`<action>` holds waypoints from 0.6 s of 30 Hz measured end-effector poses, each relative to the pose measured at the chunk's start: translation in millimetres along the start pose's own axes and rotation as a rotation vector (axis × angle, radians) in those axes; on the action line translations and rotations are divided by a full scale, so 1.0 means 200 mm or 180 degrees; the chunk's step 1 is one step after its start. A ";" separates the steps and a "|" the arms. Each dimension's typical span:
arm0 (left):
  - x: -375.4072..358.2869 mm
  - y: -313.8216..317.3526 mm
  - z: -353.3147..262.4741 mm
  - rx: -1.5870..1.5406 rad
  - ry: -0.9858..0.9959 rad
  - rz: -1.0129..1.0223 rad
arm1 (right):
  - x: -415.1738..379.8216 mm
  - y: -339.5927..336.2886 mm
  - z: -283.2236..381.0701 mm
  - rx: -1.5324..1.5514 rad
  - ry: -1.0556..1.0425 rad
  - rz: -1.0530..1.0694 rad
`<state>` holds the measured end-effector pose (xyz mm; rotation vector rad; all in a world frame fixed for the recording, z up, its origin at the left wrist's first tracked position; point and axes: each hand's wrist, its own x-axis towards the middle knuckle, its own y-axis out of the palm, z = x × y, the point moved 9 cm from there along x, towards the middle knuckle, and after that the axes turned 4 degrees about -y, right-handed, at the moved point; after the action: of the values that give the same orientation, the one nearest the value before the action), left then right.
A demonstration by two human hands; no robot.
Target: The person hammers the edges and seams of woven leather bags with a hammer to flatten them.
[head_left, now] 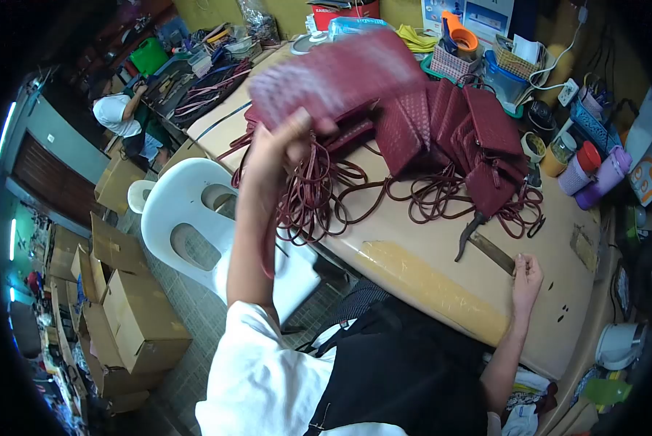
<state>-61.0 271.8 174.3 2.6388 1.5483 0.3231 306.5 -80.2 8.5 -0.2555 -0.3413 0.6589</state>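
My left hand (pixel 293 138) is raised over the far left part of the table, its fingers closed on a dark red textured bag (pixel 340 73) that is blurred by motion. Below and beside it lie tangled dark red straps (pixel 315 192). To the right, more dark red bags (pixel 413 131) are stacked in a leaning row. My right hand (pixel 528 276) rests on the tan table (pixel 442 240), its fingers pinched at the end of a flat metal ruler-like strip (pixel 491 253). Dark-handled pliers or a similar tool (pixel 471 234) lie next to the strip's other end.
A white plastic chair (pixel 188 171) stands at the table's left edge. Cardboard boxes (pixel 140 320) are on the floor. Baskets (pixel 456 62) and jars (pixel 558 154) line the back and right side. Another person (pixel 119 112) works at a far table.
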 end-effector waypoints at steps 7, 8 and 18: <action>0.64 -0.77 0.17 0.3132 0.1265 -0.2400 | -0.05 0.01 0.08 -0.2016 -0.0680 -0.0367; 0.65 -0.78 0.23 0.3404 0.0387 -0.2321 | -0.06 0.05 0.09 -0.2383 -0.0852 -0.0267; 0.24 0.50 0.38 0.3123 0.1074 0.0404 | -0.08 0.13 0.14 -0.2514 -0.0843 0.0041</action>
<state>63.5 266.8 124.1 3.5647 2.0247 -0.0214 269.2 -67.0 22.2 -0.9272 -0.8519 0.5451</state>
